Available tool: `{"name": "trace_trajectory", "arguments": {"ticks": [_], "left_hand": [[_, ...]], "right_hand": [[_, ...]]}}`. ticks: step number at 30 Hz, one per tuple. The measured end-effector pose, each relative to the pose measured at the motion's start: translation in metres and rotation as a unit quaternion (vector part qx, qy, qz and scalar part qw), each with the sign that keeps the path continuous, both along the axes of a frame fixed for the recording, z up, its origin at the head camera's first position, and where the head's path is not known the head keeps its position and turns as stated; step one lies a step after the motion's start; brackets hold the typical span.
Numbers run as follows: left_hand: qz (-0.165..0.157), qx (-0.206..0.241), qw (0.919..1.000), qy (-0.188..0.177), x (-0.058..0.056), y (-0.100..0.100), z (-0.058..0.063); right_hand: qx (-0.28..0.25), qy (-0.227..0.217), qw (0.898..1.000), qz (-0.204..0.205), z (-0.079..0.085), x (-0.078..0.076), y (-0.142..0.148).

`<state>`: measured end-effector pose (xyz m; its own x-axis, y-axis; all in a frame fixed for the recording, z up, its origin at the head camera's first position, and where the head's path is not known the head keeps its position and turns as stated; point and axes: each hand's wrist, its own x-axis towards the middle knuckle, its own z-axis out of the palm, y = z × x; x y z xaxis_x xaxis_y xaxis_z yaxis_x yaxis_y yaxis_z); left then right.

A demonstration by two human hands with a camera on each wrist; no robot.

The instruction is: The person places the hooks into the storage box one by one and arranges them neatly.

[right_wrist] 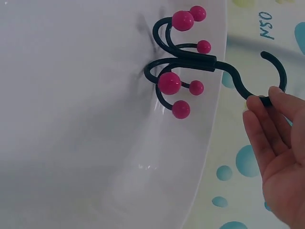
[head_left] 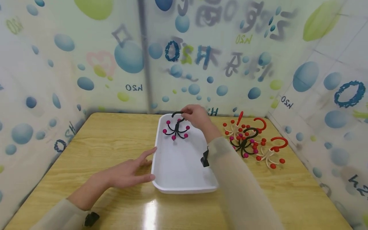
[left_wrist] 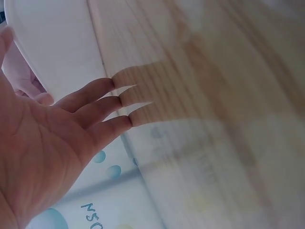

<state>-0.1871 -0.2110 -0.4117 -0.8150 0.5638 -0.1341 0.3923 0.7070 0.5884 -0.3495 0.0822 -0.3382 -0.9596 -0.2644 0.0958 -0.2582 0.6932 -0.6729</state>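
In the head view my right hand (head_left: 198,117) pinches the curved top of a black multi-armed hook hanger (head_left: 177,128) with magenta ball tips. The hanger is at the far left part of a white tray (head_left: 184,166); whether it touches the tray floor I cannot tell. Seen from the right wrist, thumb and fingers of that hand (right_wrist: 281,148) grip the hook's bend, and the balled arms of the hanger (right_wrist: 190,62) spread over the white surface. My left hand (head_left: 126,172) has its fingers extended, with fingertips at the tray's left edge.
Right of the tray lies a group of similar hangers: a black one with magenta balls (head_left: 243,145) and several cream ones with red hooks and balls, such as the nearest cream hanger (head_left: 267,156). The wooden table (head_left: 115,137) meets patterned walls at the back and sides.
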Motion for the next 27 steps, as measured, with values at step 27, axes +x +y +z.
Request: {"name": "trace_trajectory", "arguments": {"ticks": [27], "left_hand": [[0.016, -0.018, 0.9997, -0.01, 0.001, 0.005, 0.0]], "right_hand": [[0.006, 0.004, 1.0, 0.003, 0.019, 0.022, 0.04]]}}
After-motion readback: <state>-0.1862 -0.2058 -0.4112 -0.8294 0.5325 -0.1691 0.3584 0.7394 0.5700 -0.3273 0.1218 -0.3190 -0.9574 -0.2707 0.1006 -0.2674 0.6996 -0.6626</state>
